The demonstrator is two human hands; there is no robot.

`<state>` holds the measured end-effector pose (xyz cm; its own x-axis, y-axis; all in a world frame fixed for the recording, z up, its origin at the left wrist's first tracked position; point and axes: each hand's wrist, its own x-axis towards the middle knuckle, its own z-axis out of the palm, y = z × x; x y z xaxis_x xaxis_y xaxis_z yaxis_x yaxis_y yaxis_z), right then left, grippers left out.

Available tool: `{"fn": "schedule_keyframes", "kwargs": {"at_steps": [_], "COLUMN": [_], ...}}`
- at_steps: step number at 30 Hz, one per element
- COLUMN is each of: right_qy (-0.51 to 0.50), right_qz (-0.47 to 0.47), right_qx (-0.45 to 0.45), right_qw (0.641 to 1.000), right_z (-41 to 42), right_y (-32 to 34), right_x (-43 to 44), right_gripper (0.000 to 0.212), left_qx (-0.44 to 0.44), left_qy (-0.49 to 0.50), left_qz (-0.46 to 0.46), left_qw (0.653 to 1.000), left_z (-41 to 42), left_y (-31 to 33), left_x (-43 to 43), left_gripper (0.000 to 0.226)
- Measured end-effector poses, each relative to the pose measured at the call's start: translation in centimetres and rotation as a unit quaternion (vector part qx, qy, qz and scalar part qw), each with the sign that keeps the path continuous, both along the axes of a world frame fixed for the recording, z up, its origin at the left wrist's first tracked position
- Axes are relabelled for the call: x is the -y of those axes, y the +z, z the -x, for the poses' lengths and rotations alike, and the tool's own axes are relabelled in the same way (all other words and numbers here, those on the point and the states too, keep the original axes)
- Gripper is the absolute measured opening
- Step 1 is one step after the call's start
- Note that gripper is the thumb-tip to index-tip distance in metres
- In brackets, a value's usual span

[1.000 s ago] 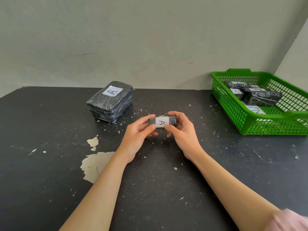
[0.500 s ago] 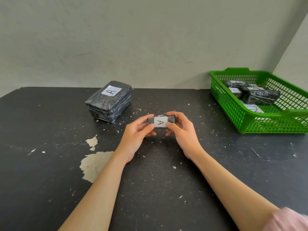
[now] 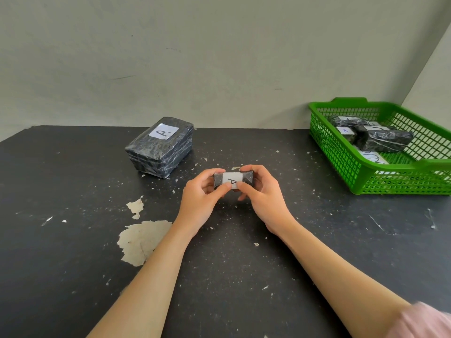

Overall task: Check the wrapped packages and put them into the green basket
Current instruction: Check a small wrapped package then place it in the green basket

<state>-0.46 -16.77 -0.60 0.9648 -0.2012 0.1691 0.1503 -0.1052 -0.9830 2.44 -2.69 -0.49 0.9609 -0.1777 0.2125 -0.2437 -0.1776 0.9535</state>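
Two hands, left hand (image 3: 199, 200) and right hand (image 3: 266, 195), pinch one small black film-wrapped package (image 3: 233, 179) with a white "A" label, mid-table. Over the last second both thumbs have slid inward onto the label and the package has tipped slightly. Judgement: the check is ongoing, no carry yet. The green plastic mesh basket (image 3: 390, 185) sits well apart to the right, with several wrapped packages already in it. A large black wrapped block (image 3: 159, 147) waits on the black speckled table (image 3: 73, 252).

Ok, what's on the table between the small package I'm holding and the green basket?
Nothing stands there: in the head view, only bare black tabletop with pale flecks separates the small package from the green basket.
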Motion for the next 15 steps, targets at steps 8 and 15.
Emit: {"fn": "schedule_keyframes", "kwargs": {"at_steps": [8,15], "right_qy": [0.005,-0.006], "right_qz": [-0.010,-0.032], "right_qx": [-0.007,-0.004], "right_qw": [1.000,0.999], "right_z": [-0.24,-0.32], "right_y": [0.08,0.04], "right_x": [0.30,0.46], "right_gripper": [0.021,0.023], "left_qx": [-0.010,-0.038], "left_qy": [-0.001,-0.016], "left_qz": [0.012,0.043], "left_qw": [1.000,0.998], "left_z": [0.08,0.00], "left_y": [0.10,0.12], "left_x": [0.04,-0.12], "left_gripper": [0.029,0.030]}}
